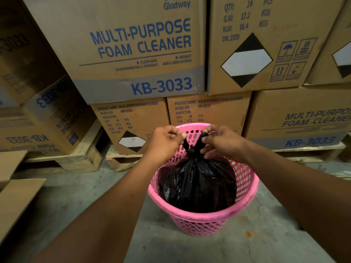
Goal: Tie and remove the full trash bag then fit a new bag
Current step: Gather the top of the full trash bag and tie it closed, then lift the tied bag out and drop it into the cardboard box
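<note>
The tying step is going on. The black trash bag [197, 185] is sitting inside the pink basket [205, 219], which is standing on the gray floor [247, 247] in the middle of the view. The top of the bag is gathered into a thin neck, and two twisted ends are sticking up from it like a letter V.

The left hand [163, 143] is pulling one end toward 10 o'clock. Its fingers [175, 133] are curled tight and pinching that end. The right hand [222, 143] is pulling the other end toward 2 o'clock. Its fingers [206, 132] are pinching that end too. The two ends are crossing just above the neck, so a knot seems to be forming there. I cannot tell if it is already tight.

Next, I think the hands need to pull the ends apart until the knot is snug. Maybe a second knot is needed so it does not slip. After that the bag has to be lifted straight up out of the basket. No new bag is showing anywhere yet.

All around, from 9 o'clock to 3 o'clock, big cardboard boxes [140, 46] are stacked high. They are resting on wooden pallets [83, 158]. The boxes are standing just behind the basket, so there is little room at 12 o'clock. A flat piece of cardboard [17, 202] is lying on the floor at 8 o'clock. The way straight up is looking free, so lifting the bag should be easy.
</note>
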Demonstrator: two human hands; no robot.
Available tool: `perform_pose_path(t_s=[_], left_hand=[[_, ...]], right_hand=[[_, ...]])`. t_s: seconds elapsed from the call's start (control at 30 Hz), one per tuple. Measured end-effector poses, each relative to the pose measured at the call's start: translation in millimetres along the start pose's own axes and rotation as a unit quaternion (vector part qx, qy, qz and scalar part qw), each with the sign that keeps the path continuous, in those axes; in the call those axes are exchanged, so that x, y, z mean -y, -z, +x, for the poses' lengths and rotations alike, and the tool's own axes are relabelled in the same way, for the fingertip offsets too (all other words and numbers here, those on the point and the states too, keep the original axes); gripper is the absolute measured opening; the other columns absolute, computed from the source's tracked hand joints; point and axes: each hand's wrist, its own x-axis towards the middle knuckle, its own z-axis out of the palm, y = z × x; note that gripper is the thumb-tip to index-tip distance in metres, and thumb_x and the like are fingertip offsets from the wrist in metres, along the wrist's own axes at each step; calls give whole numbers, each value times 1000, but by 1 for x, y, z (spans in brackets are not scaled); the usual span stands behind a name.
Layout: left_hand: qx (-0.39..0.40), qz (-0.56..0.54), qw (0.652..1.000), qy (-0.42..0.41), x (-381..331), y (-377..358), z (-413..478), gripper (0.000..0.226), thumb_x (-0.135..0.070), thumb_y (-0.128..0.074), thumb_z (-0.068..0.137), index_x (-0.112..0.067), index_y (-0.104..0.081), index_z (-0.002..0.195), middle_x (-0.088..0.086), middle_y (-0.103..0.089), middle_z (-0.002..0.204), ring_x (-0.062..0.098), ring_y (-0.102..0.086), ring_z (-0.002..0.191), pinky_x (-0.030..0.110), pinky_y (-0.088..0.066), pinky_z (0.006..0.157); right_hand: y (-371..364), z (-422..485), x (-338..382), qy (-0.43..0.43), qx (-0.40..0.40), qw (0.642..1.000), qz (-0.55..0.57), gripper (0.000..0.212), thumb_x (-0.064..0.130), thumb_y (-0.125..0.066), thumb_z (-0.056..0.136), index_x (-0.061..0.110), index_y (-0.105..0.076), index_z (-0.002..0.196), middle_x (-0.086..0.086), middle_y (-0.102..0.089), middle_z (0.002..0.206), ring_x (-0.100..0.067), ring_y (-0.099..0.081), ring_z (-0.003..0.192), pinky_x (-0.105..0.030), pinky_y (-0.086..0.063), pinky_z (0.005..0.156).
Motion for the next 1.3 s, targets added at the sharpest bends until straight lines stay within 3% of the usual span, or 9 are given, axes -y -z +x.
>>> perform_pose_path(t_s=[0.13, 0.2, 0.33, 0.5, 0.67, 0.83, 1.0, 1.13, 1.3], left_hand=[[59, 1, 998, -37, -18, -7, -1, 12, -17, -71, 91, -5, -72, 89, 7, -71, 74, 14, -58, 60, 24, -46, 57], [87, 6, 995, -45, -20, -10, -2, 8, -15, -72, 90, -9, -73, 84, 4, -70, 71, 10, -59, 58, 23, -49, 60], [121, -6, 991, -51, -19, -13, -5, 10, -13, -71, 91, -9, -72, 81, 3, -69, 68, 17, -63, 65, 27, -55, 66], [13, -5, 999, -37, -15, 8, -1, 21, -35, -64, 95, -15, -70, 94, -3, -66, 84, 13, -58, 72, 31, -52, 68], [-19, 72, 997, -14, -31, 52, 8, 9, -21, -63, 96, -20, -68, 89, -4, -67, 88, 7, -59, 77, 20, -48, 64], [-19, 92, 993, 67, -101, 112, -7, 11, -14, -63, 94, -19, -68, 85, -10, -59, 69, 4, -53, 64, 22, -41, 65], [-24, 120, 982, 145, -187, 201, -41, 6, -18, -66, 91, -17, -70, 87, 4, -73, 91, 22, -68, 86, 27, -53, 80], [-35, 147, 967, 203, -258, 302, -84, 9, -16, -63, 93, -14, -72, 93, -1, -67, 90, 15, -61, 85, 17, -37, 69], [-55, 165, 944, 282, -283, 417, -137, 11, -22, -61, 93, -19, -72, 92, 6, -73, 96, 27, -68, 97, 33, -54, 85]], right_hand=[[-14, 4, -3, 55, 43, 992, -108, 34, -10, -69, 74, 12, -65, 100, -8, -68, 81, -18, -63, 69, -29, -51, 64], [-19, 3, -4, 87, 44, 975, -201, 31, 1, -78, 72, 25, -66, 87, 4, -69, 80, -12, -64, 73, -26, -48, 69], [-27, 3, -5, 127, 8, 942, -312, 18, 21, -72, 84, 29, -62, 72, 9, -66, 72, -9, -60, 68, -24, -41, 60], [-19, 3, 17, 121, -24, 944, -307, 16, 19, -69, 90, 23, -66, 75, 10, -67, 59, -9, -66, 56, -31, -54, 64], [-11, -8, 72, 104, -3, 944, -314, 10, 16, -74, 86, 9, -74, 92, -5, -73, 74, -17, -72, 59, -31, -62, 62], [-19, -41, 182, 88, 35, 946, -310, 12, 17, -75, 86, 5, -74, 89, -10, -76, 74, -20, -75, 62, -36, -64, 66], [-39, -76, 316, 72, 99, 938, -324, 8, 15, -73, 87, 8, -74, 82, -13, -77, 73, -25, -75, 65, -35, -63, 69], [-76, -103, 430, 63, 172, 932, -313, 7, 9, -71, 88, 6, -74, 82, -17, -76, 77, -23, -73, 62, -42, -63, 70], [-163, -121, 525, 66, 255, 913, -311, 5, 15, -72, 87, 11, -75, 86, -6, -76, 71, -17, -74, 60, -39, -63, 69]])
